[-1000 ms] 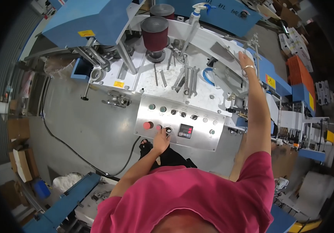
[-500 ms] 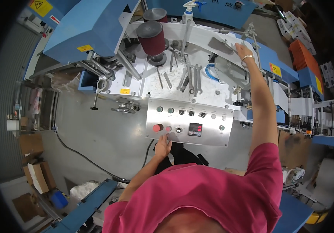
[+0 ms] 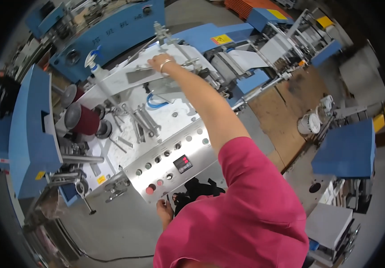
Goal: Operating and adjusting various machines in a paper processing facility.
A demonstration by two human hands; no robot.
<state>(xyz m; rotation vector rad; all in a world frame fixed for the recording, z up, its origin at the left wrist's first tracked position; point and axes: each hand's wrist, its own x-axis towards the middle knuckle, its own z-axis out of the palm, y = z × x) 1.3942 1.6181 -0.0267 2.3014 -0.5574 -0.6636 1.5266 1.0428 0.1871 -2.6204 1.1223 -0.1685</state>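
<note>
My right arm stretches over the machine's white worktop point(image 3: 174, 103). Its hand point(image 3: 160, 61), with a bracelet at the wrist, is bent closed at the white guide strip point(image 3: 116, 85), beside a flat grey metal plate point(image 3: 137, 77); what its fingers hold is hidden. My left hand point(image 3: 165, 210) is low, just off the front edge of the silver control panel point(image 3: 192, 149), below a red button point(image 3: 150, 189). Its fingers look loosely apart, with nothing seen in them. The panel carries knobs, buttons and a lit red display point(image 3: 183, 164).
Several wrenches point(image 3: 145, 123) and a coil of blue tube point(image 3: 156, 102) lie on the worktop. A spray bottle point(image 3: 96, 67) stands behind, near dark red rollers point(image 3: 82, 118). Blue machine housings point(image 3: 33, 138) flank the left. A white bucket point(image 3: 309, 123) stands at the right.
The view has swung to the right, so the machine appears turned and shifted left. My left hand has come away from the buttons. My right hand is still by the metal plate.
</note>
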